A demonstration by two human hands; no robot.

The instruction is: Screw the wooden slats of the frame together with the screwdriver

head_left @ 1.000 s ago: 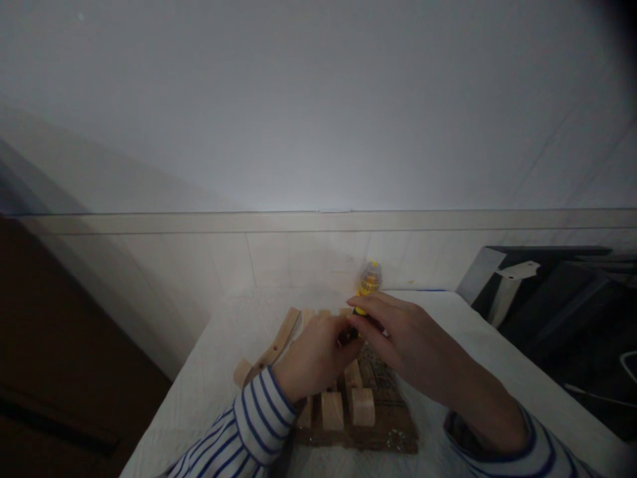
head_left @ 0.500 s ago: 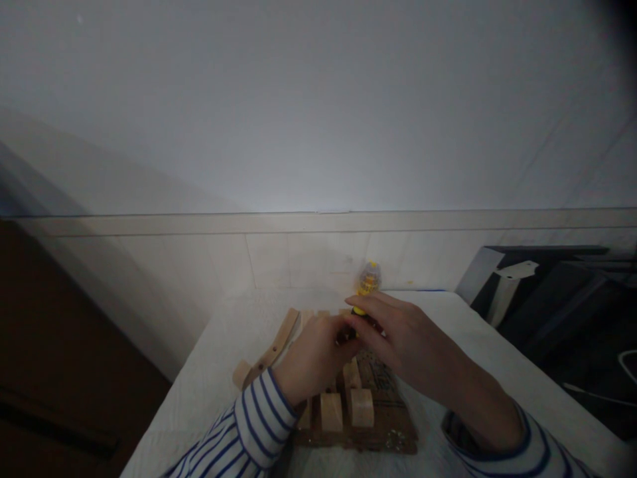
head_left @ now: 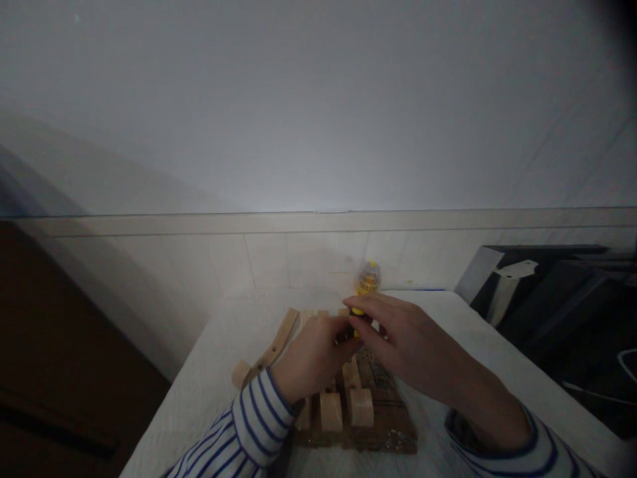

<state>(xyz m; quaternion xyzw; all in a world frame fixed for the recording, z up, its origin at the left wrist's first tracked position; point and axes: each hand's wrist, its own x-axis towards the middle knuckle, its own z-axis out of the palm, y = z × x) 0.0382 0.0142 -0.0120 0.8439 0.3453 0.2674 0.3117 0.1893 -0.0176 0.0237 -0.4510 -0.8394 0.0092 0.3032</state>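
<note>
My right hand (head_left: 398,325) pinches a yellow-and-black handle (head_left: 357,311), which looks like a short screwdriver, between thumb and fingers. My left hand (head_left: 316,352) is closed just below and to the left, its fingertips meeting the right hand's. What the left fingers grip is hidden. Under both hands lies a brown board (head_left: 358,438) bearing several light wooden blocks, among them a rounded block (head_left: 361,407) and a block with a slanted face (head_left: 331,411). Small shiny bits (head_left: 397,439) lie at the board's near right corner.
Curved wooden strips with holes (head_left: 276,345) lie left of the board on the white-covered table (head_left: 199,398). At the back, by the wall, stands a clear container with yellow contents (head_left: 369,275). Dark panels (head_left: 562,312) lean beyond the table's right edge.
Both hands keep nearly the same place. My right fingers have shifted slightly left and turned a little around the yellow-and-black handle, and more yellow shows beneath it.
</note>
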